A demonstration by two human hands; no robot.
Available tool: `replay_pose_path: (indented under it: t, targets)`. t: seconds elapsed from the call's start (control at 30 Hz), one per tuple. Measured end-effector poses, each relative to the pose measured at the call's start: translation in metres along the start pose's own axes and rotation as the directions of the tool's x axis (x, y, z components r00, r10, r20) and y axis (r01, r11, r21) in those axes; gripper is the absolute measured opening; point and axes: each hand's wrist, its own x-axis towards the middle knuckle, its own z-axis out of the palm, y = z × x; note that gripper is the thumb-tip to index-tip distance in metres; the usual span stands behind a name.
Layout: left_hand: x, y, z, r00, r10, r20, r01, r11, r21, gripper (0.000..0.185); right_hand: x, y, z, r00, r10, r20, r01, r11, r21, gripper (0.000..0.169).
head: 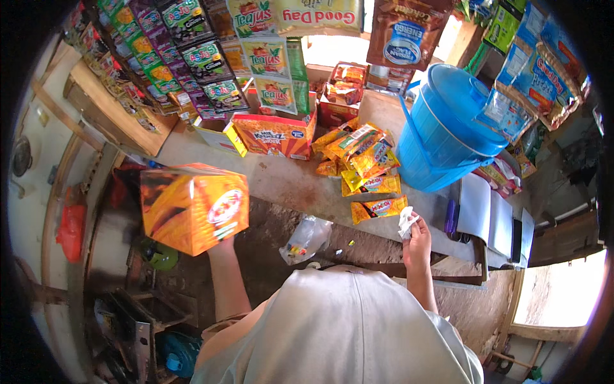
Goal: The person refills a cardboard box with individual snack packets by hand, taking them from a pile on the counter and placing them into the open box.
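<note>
An orange cardboard snack box point(194, 209) is held up at the left, with my left hand point(221, 246) under its lower edge; the fingers are mostly hidden by the box. My right hand point(418, 235) pinches a crumpled white tissue or cloth point(407, 222) at the counter's front edge. Just left of the tissue lies a yellow snack packet point(379, 208). Behind it, a heap of similar yellow and orange packets point(360, 149) rests on the counter point(288, 180).
A lidded blue plastic bucket point(443, 129) stands right of the heap, with an open notebook point(484, 216) and a purple pen point(450, 217) nearby. A red snack carton point(276, 137) sits behind. Drink sachet strips point(206, 53) hang overhead. A clear plastic bag point(307, 239) lies below the counter edge.
</note>
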Motion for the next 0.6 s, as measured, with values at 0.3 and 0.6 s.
replay_pose_path:
  t: [0.3,0.6]
  targets:
    - [0.003,-0.024,-0.003,0.973,0.013,-0.232,-0.01,1.0,0.015,0.061,0.011,-0.01,-0.002,0.995,-0.077,-0.061,0.075,0.996,-0.044,0.025]
    - [0.039,-0.063,0.158,0.758,-0.395,0.52,-0.605,-0.126,0.786,0.012,0.013,-0.042,0.019,0.99,-0.075,0.12,0.085,0.993,-0.083,0.03]
